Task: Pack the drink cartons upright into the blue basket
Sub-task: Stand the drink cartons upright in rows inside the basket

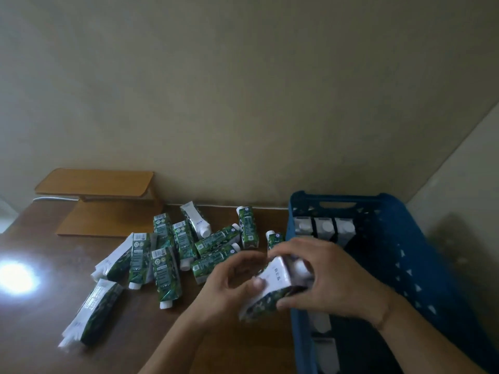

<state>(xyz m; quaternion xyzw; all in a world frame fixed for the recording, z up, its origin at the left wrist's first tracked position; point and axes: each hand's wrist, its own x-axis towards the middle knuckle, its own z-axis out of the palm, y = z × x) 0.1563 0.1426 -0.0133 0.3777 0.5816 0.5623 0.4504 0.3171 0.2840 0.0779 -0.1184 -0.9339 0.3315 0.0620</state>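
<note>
I hold one green-and-white drink carton point(272, 288) tilted, its white cap toward the basket, just over the basket's left wall. My left hand point(229, 290) grips its lower end and my right hand point(332, 279) wraps its cap end. The blue basket point(405, 255) stands at the right; three cartons point(325, 229) stand upright along its far wall, and more show along its left wall below my right hand. Several loose cartons point(167, 257) lie scattered on the brown table to the left, most on their sides.
A folded brown cardboard piece point(102, 201) leans against the wall at the back left. A bright light glare point(16, 276) sits on the table's left part. The wall runs right behind the table and the basket.
</note>
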